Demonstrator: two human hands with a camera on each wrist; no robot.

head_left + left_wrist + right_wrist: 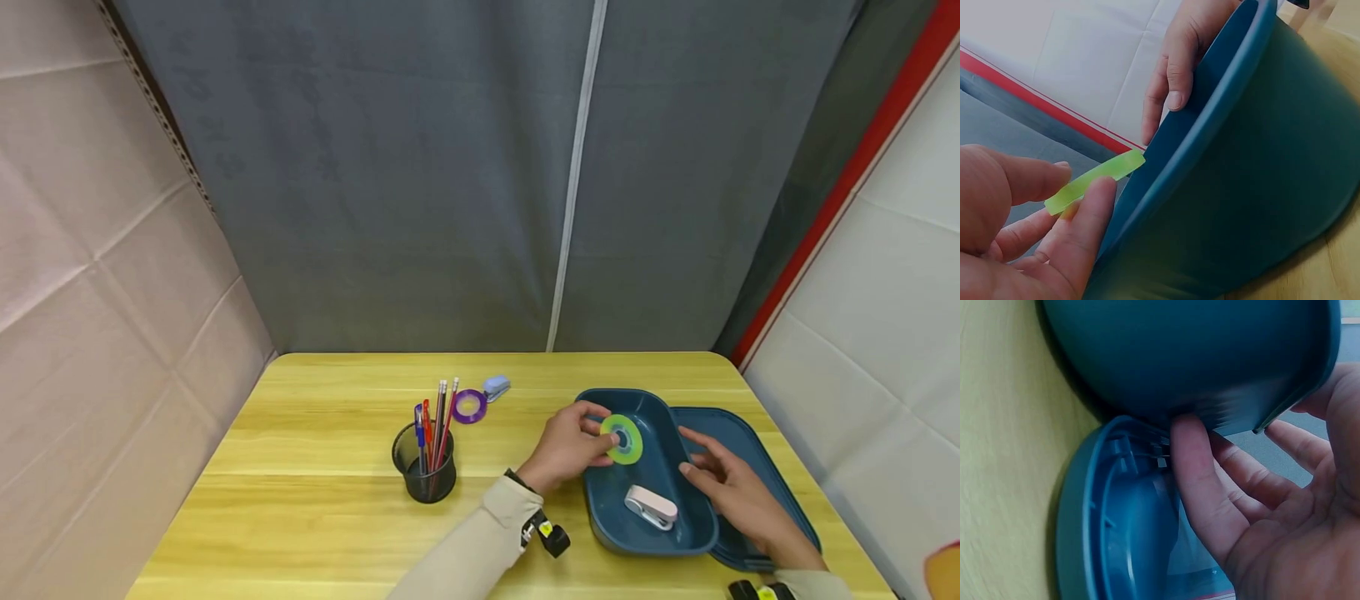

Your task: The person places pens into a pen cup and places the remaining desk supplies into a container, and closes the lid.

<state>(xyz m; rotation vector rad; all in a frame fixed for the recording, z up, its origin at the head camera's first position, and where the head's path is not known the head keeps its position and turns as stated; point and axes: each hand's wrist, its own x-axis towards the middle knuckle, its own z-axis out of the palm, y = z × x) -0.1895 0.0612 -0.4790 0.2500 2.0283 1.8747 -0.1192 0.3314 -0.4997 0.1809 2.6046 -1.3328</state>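
A roll of green tape (632,440) is pinched between the thumb and fingers of my left hand (572,443), over the left part of a deep blue plastic box (651,542). In the left wrist view the tape roll (1099,180) appears edge-on, close to the box's rim. My right hand (738,496) holds the box's right side, its thumb over the rim and other fingers against the outer wall (1210,369). Inside the box lies a small pale pink stapler (651,507).
A matching blue lid (757,450) lies right of the box, partly under it. Left of the box stands a black mesh cup (431,485) with pens and pencils. Behind it are a purple tape roll (469,407) and a small light-blue stapler (496,387). A grey curtain (420,183) hangs behind the table.
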